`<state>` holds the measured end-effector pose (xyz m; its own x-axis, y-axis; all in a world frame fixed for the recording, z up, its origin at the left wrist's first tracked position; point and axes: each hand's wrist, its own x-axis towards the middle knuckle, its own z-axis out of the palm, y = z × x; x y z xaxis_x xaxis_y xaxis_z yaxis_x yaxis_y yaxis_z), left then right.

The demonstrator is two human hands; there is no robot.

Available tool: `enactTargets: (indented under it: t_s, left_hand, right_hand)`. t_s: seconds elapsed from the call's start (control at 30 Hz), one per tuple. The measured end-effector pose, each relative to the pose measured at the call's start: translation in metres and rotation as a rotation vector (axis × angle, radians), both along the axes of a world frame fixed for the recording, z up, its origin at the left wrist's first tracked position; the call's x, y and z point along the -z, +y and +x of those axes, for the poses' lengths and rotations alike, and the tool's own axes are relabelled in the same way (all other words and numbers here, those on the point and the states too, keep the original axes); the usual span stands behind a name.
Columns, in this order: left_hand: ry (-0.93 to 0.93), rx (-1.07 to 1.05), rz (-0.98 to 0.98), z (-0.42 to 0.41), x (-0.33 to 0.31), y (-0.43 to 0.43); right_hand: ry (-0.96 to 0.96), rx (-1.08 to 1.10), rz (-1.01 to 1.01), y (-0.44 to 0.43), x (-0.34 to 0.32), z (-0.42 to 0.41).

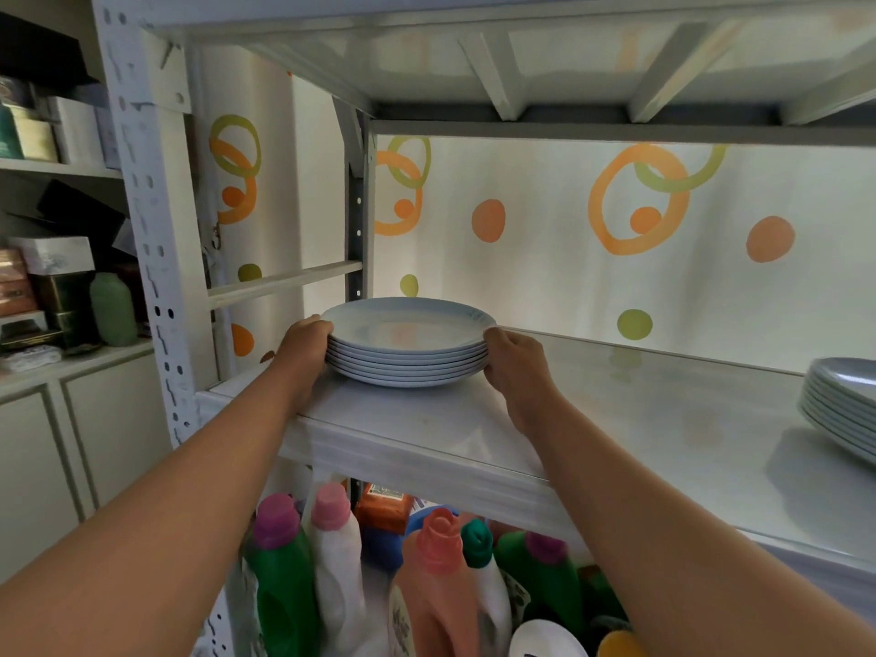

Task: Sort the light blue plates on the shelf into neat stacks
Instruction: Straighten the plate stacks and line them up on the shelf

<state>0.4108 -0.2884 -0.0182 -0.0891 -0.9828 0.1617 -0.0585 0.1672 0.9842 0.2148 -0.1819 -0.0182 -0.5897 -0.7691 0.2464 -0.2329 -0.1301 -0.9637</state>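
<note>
Between the left hand (303, 346) and right hand (509, 360) sat the stack of plates (407, 346) (on the shelf (426, 433)), fingers clasping its rims.

Left hand (303, 346) and right hand (509, 360) clasp opposite rims of a plate stack (407, 346) on the shelf (426, 433); a second stack (841, 405) sits well right of the grip.

Two plate stacks (407, 353) — about seven plates each — two hands (303, 346), several detergent bottles (332, 552) below.
</note>
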Motion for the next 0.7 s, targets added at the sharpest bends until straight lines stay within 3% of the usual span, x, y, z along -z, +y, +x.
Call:
enactTargets:
  t_s: [0.7]
  left_hand:
    - [0.019, 0.198, -0.081, -0.126, -0.001, 0.08]
  right_hand:
    - [-0.151, 0.227, -0.008, 0.102, -0.003, -0.097]
